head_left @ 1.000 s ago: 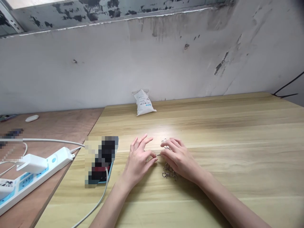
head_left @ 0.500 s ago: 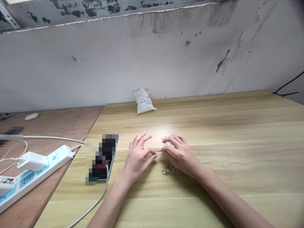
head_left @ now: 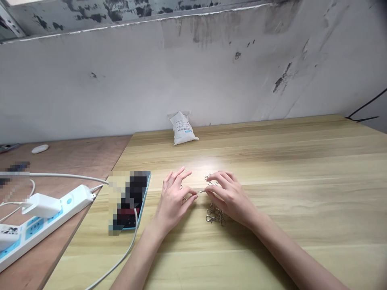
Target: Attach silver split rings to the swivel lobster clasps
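My left hand rests on the light wooden table, its thumb and forefinger pinched on a small metal ring, the other fingers fanned out. My right hand faces it and pinches the other end of the same small metal clasp piece between the two hands. A small heap of silver lobster clasps and rings lies under and just in front of my right hand. More of these metal bits show beyond the right fingertips.
A phone with a white cable lies left of my left hand. A white power strip with plugs sits on the brown table at far left. A small white bag stands by the wall. A black cable runs at far right.
Both hands have shifted very slightly away from me while keeping the same pinch on the small metal piece; the view has tilted a little.
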Tool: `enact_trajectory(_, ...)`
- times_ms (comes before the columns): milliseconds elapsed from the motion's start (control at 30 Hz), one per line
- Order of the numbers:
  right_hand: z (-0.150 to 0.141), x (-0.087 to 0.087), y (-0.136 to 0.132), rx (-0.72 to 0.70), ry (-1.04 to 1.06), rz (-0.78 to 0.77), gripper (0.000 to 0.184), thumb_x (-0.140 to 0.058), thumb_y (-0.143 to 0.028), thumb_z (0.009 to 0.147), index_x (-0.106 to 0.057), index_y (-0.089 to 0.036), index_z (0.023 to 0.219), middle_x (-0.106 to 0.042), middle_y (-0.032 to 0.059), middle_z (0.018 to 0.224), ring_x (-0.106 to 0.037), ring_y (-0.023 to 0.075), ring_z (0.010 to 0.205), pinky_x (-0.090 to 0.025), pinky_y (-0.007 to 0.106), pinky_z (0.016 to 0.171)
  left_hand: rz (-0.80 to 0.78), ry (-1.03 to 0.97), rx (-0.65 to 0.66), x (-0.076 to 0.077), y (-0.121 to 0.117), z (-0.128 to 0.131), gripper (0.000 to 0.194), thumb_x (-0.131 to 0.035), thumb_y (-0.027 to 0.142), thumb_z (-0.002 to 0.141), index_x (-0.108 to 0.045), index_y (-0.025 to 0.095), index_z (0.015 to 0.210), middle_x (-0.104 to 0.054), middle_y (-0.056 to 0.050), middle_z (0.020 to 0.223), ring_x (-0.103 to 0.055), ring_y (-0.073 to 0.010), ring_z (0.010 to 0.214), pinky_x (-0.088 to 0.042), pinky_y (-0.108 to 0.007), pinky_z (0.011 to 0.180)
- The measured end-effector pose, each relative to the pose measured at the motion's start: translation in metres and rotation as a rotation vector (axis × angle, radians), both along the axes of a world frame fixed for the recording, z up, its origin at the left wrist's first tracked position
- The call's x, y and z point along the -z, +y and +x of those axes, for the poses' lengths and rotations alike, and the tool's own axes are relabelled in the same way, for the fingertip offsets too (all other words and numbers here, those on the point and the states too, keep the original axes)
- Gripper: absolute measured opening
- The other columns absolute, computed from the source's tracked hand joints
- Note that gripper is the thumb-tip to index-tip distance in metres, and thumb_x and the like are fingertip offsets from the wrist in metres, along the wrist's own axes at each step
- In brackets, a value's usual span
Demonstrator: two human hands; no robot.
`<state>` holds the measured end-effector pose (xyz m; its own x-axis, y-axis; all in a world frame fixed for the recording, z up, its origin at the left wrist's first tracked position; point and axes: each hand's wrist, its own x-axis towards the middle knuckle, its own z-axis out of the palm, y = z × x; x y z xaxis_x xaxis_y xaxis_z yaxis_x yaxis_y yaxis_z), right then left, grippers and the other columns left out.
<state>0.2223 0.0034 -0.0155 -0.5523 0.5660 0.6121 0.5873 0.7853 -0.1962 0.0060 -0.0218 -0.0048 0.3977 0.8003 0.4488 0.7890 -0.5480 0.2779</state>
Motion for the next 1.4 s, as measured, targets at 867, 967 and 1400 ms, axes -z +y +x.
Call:
enact_trajectory(867, -0.0006, 0.0008, -0.0015, 0.007, 0.004, 0.015, 0.011, -0.057, -0.014, 0.090, -0.065, -0.021, 0.087, -0.060, 0.0090, 0.128, -0.035, 0.0317, 0.139, -0.031, 0.057, 0.110, 0.007, 0.024, -0.022, -0.0008, -0.0012, 0.0001, 0.011, -0.060, 0.023, 0.089, -0.069, 0.024, 0.083, -0.054, -0.006, 0.137, -0.038, -0.0291, 0.139, -0.026, -0.060, 0.113)
enact_trajectory(967, -0.0001, 0.0015, -0.0017, 0.014, -0.015, 0.022, 0.010, -0.058, -0.014, 0.090, -0.065, -0.021, 0.086, -0.058, 0.0089, 0.133, -0.029, 0.0327, 0.143, -0.032, 0.059, 0.110, 0.015, 0.027, -0.022, -0.0007, -0.0013, 0.0002, 0.011, -0.061, 0.023, 0.089, -0.069, 0.024, 0.082, -0.054, -0.007, 0.138, -0.038, -0.0298, 0.139, -0.026, -0.062, 0.113)
enact_trajectory(1400, -0.0014, -0.0018, -0.0044, 0.032, -0.133, 0.023, 0.013, -0.054, -0.014, 0.090, -0.064, -0.019, 0.083, -0.058, 0.0095, 0.129, -0.024, 0.0349, 0.145, -0.025, 0.060, 0.114, 0.024, 0.025, -0.017, -0.0007, -0.0018, 0.0021, 0.011, -0.062, 0.024, 0.089, -0.069, 0.024, 0.081, -0.054, -0.006, 0.138, -0.037, -0.0294, 0.139, -0.023, -0.062, 0.114)
